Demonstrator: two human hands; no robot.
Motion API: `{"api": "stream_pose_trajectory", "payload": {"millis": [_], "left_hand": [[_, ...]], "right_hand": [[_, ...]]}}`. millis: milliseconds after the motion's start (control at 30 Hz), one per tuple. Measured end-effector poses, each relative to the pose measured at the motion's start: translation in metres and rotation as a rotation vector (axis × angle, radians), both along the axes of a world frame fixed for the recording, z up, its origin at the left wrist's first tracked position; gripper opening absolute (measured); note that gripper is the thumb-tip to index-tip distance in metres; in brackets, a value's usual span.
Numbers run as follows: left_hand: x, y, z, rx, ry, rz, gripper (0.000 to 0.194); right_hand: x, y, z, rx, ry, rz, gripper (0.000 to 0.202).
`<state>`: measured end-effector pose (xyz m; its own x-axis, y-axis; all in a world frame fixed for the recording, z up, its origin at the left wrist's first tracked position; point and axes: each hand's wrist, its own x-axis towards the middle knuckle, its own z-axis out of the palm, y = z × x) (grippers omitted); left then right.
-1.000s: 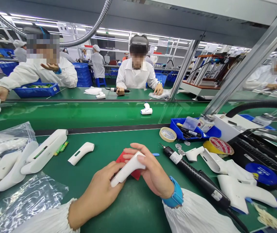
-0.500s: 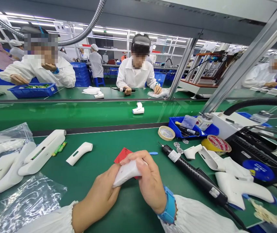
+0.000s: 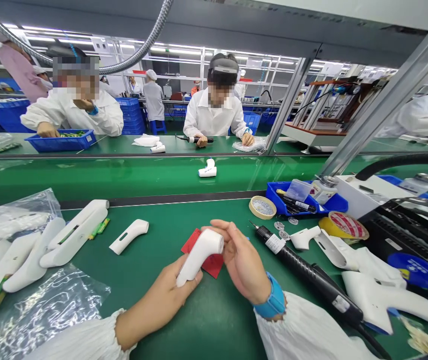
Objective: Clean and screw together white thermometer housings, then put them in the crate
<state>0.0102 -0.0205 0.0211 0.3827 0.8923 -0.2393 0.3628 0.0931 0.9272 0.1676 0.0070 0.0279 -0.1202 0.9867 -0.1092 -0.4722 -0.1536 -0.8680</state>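
My left hand (image 3: 164, 297) grips the lower part of a white plastic housing (image 3: 200, 254), curved like the body of a handheld thermometer. Its rounded head points up and to the right. Beside that head is my right hand (image 3: 246, 260), its fingers stretched out and apart; whether the fingertips touch the housing I cannot tell. Beneath the housing a red sheet (image 3: 214, 265) lies on the green bench. To the left rests a similar white shell with a slot (image 3: 129, 236). A black electric screwdriver (image 3: 304, 272) lies to the right of my right hand.
White housings (image 3: 76, 232) and clear plastic bags (image 3: 48, 310) crowd the left side. At right are a tape roll (image 3: 262, 207), a blue tray (image 3: 334, 204) and more white shells (image 3: 386, 295). Behind runs a green belt (image 3: 153, 175) carrying a white device (image 3: 207, 170); co-workers sit beyond.
My right hand has let go of the housing and opened beside it. The housing now stands more upright in my left hand. On the belt the white device has shifted left.
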Motion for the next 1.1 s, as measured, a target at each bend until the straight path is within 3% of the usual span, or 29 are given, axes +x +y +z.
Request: {"api": "stream_pose_trajectory", "payload": {"millis": [100,200,267,400,533,700,800,933,1000,1100], "left_hand": [[-0.001,0.002,-0.001,-0.137,-0.062,0.043,0.027],[-0.001,0.004,-0.003,-0.216,-0.147,0.111,0.028],[-0.002,0.005,-0.003,-0.268,-0.183,0.169,0.029],[-0.002,0.005,-0.002,-0.351,-0.279,0.238,0.038],[-0.002,0.004,-0.001,-0.398,-0.364,0.239,0.038],[-0.001,0.005,0.000,-0.446,-0.416,0.255,0.049],[-0.002,0.004,0.001,-0.477,-0.446,0.258,0.057],[-0.001,0.003,0.001,-0.461,-0.400,0.252,0.058],[0.000,0.003,0.001,-0.429,-0.371,0.260,0.056],[0.001,0.004,0.000,-0.405,-0.370,0.264,0.048]], "right_hand": [[0.013,0.008,-0.010,0.208,-0.475,0.025,0.034],[0.020,0.006,-0.018,0.535,-1.042,0.205,0.056],[0.021,0.005,-0.023,0.681,-1.282,0.297,0.062],[0.021,0.021,-0.032,0.698,-1.564,0.191,0.039],[0.031,0.035,-0.023,0.606,-1.692,0.022,0.041],[0.079,0.002,0.012,0.665,-1.690,-0.055,0.037],[0.133,-0.026,0.021,0.604,-1.765,-0.013,0.031],[0.196,-0.050,0.014,0.467,-1.900,0.091,0.035],[0.207,-0.056,0.012,0.388,-1.898,0.168,0.040],[0.199,-0.062,0.015,0.286,-1.743,0.333,0.046]]}}
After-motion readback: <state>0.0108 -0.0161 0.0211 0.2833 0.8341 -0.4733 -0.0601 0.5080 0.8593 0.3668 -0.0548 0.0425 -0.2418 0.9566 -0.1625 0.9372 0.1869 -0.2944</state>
